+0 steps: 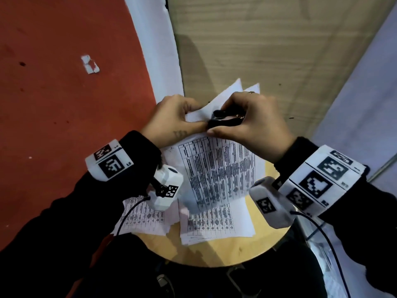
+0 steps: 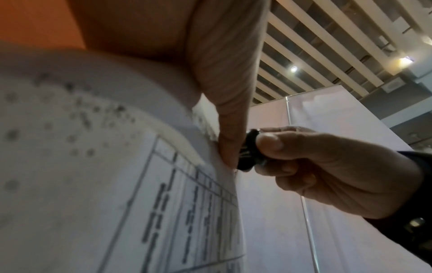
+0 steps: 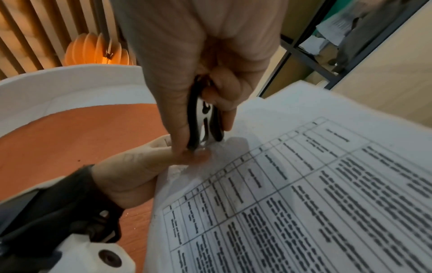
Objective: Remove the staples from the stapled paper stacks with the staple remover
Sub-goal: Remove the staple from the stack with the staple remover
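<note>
Right hand grip around staple remover.

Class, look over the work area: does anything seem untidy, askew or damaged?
Yes. The loose sheets on the round table lie fanned and skewed, some overhanging its edge. A torn white scrap lies on the red floor.

Head camera looked steeply down from above onto the round bench and both wrists. Left wrist camera sat very close under the left hand, facing up toward the ceiling. Right wrist camera looked along the right hand, close, downward. All three shared the held paper stack corner and staple remover.
</note>
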The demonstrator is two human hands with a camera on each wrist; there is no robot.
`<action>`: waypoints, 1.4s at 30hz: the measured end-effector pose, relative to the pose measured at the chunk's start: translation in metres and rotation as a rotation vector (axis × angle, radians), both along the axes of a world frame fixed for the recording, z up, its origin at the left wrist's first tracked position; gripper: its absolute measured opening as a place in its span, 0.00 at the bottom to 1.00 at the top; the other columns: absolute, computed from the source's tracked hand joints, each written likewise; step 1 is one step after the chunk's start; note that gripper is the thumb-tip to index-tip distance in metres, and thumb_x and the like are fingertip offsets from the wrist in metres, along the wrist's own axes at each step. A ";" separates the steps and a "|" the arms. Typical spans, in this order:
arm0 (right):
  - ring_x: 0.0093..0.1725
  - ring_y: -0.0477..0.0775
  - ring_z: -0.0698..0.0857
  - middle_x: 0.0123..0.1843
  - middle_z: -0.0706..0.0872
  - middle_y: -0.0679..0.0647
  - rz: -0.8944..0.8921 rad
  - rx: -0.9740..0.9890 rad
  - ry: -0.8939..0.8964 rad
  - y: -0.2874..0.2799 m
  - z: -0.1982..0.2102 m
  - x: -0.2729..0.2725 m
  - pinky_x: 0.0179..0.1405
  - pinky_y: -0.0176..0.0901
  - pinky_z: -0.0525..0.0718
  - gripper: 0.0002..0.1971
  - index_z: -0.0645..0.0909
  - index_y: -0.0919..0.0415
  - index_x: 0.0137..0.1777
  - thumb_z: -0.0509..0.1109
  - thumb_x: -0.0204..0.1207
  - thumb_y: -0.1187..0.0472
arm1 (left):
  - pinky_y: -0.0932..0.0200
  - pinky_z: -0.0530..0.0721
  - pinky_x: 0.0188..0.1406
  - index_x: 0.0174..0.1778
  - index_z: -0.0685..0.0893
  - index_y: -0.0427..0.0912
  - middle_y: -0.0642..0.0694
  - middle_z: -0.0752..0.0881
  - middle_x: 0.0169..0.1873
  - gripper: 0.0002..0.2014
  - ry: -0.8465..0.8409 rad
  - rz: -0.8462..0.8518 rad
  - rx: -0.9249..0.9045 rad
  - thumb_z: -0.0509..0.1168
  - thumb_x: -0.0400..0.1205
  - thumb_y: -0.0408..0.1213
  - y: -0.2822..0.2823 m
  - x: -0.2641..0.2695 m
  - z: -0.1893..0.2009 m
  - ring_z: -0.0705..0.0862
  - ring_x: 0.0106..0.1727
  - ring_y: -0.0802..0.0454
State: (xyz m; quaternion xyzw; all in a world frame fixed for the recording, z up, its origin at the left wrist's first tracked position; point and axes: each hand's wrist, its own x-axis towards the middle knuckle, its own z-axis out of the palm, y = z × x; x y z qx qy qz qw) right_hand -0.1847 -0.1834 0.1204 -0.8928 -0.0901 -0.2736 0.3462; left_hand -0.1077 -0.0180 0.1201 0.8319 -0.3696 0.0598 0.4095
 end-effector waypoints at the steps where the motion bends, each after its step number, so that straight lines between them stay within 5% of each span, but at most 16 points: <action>1: 0.43 0.46 0.84 0.44 0.89 0.51 -0.005 -0.003 0.024 -0.001 -0.001 0.000 0.45 0.39 0.81 0.20 0.84 0.62 0.44 0.84 0.58 0.51 | 0.43 0.83 0.40 0.39 0.86 0.39 0.31 0.87 0.37 0.25 -0.002 0.017 -0.009 0.69 0.63 0.60 0.000 0.001 -0.001 0.80 0.36 0.55; 5: 0.36 0.39 0.81 0.43 0.85 0.47 0.065 0.316 0.153 -0.006 -0.009 -0.003 0.30 0.26 0.76 0.17 0.81 0.57 0.51 0.79 0.67 0.52 | 0.47 0.78 0.30 0.37 0.86 0.39 0.30 0.81 0.28 0.21 0.016 0.046 -0.037 0.69 0.64 0.55 0.000 0.003 -0.004 0.74 0.32 0.57; 7: 0.32 0.38 0.79 0.42 0.83 0.47 0.142 0.625 0.250 -0.006 -0.009 -0.006 0.22 0.27 0.75 0.08 0.79 0.55 0.53 0.70 0.77 0.56 | 0.53 0.71 0.29 0.36 0.86 0.41 0.41 0.77 0.25 0.20 0.054 0.028 -0.052 0.70 0.64 0.56 0.000 0.003 -0.004 0.73 0.31 0.56; 8: 0.28 0.38 0.77 0.38 0.81 0.45 0.148 0.755 0.300 -0.006 -0.007 -0.006 0.18 0.27 0.72 0.04 0.79 0.54 0.50 0.65 0.80 0.56 | 0.56 0.70 0.31 0.35 0.86 0.43 0.44 0.78 0.25 0.19 0.072 0.020 -0.068 0.71 0.64 0.57 0.000 0.003 -0.005 0.73 0.31 0.56; 12: 0.20 0.39 0.65 0.30 0.73 0.46 0.154 0.991 0.341 -0.005 -0.001 -0.004 0.13 0.26 0.58 0.15 0.71 0.53 0.36 0.57 0.82 0.48 | 0.56 0.72 0.33 0.36 0.87 0.46 0.38 0.83 0.27 0.18 0.079 0.013 -0.099 0.71 0.64 0.57 -0.001 0.002 -0.006 0.75 0.32 0.55; 17: 0.17 0.38 0.65 0.33 0.74 0.50 0.025 0.940 0.301 0.012 -0.006 0.006 0.13 0.28 0.60 0.15 0.68 0.55 0.43 0.72 0.74 0.51 | 0.56 0.68 0.27 0.25 0.79 0.40 0.46 0.73 0.20 0.18 -0.086 0.093 -0.038 0.69 0.69 0.51 -0.006 -0.003 -0.004 0.69 0.27 0.56; 21: 0.17 0.43 0.63 0.29 0.74 0.52 0.003 1.053 0.354 0.015 -0.001 0.009 0.17 0.26 0.56 0.14 0.68 0.53 0.35 0.56 0.81 0.49 | 0.44 0.83 0.35 0.37 0.88 0.39 0.36 0.87 0.30 0.16 -0.118 0.114 -0.054 0.68 0.68 0.50 -0.005 -0.003 -0.004 0.84 0.32 0.50; 24: 0.17 0.42 0.62 0.27 0.69 0.50 0.031 1.026 0.345 0.017 -0.002 0.005 0.16 0.26 0.55 0.15 0.67 0.53 0.35 0.61 0.81 0.48 | 0.45 0.81 0.31 0.34 0.86 0.37 0.34 0.84 0.27 0.19 -0.149 0.115 -0.057 0.67 0.67 0.52 -0.004 -0.001 -0.006 0.80 0.28 0.50; 27: 0.15 0.37 0.68 0.28 0.73 0.48 0.065 0.894 0.289 0.020 -0.005 0.003 0.13 0.25 0.61 0.14 0.68 0.55 0.39 0.74 0.73 0.61 | 0.48 0.76 0.26 0.29 0.82 0.35 0.36 0.77 0.22 0.23 -0.195 0.123 -0.019 0.63 0.65 0.57 -0.006 -0.002 -0.006 0.75 0.25 0.46; 29: 0.13 0.37 0.68 0.26 0.73 0.48 0.037 0.860 0.287 0.019 -0.005 0.007 0.12 0.25 0.61 0.17 0.69 0.57 0.38 0.74 0.69 0.73 | 0.45 0.80 0.29 0.32 0.85 0.37 0.42 0.80 0.21 0.25 -0.211 0.134 0.024 0.62 0.65 0.59 -0.007 -0.003 -0.006 0.81 0.30 0.38; 31: 0.13 0.38 0.66 0.26 0.71 0.50 0.016 0.831 0.306 0.018 -0.003 0.011 0.12 0.26 0.60 0.17 0.69 0.58 0.39 0.72 0.68 0.77 | 0.46 0.79 0.28 0.31 0.85 0.41 0.49 0.76 0.19 0.22 -0.220 0.127 0.028 0.61 0.65 0.59 -0.007 -0.005 -0.005 0.79 0.27 0.44; 34: 0.21 0.42 0.69 0.29 0.71 0.50 -0.019 0.727 0.279 0.018 0.000 0.013 0.13 0.27 0.63 0.17 0.69 0.57 0.38 0.74 0.64 0.76 | 0.47 0.77 0.28 0.31 0.84 0.42 0.49 0.75 0.19 0.20 -0.261 0.146 0.059 0.63 0.66 0.58 -0.006 -0.006 -0.004 0.80 0.30 0.39; 38: 0.30 0.48 0.76 0.30 0.77 0.48 -0.055 0.600 0.197 0.023 0.005 0.016 0.27 0.37 0.74 0.15 0.71 0.52 0.33 0.75 0.52 0.62 | 0.54 0.66 0.30 0.24 0.73 0.46 0.53 0.70 0.19 0.13 -0.328 0.206 0.104 0.63 0.66 0.51 -0.009 -0.010 -0.002 0.74 0.32 0.44; 42: 0.13 0.41 0.65 0.26 0.73 0.54 -0.001 0.714 0.334 0.018 0.012 0.016 0.13 0.27 0.59 0.15 0.69 0.57 0.30 0.66 0.65 0.77 | 0.55 0.68 0.31 0.29 0.79 0.44 0.52 0.74 0.26 0.11 -0.400 0.237 0.138 0.64 0.68 0.49 -0.011 -0.011 -0.004 0.77 0.34 0.46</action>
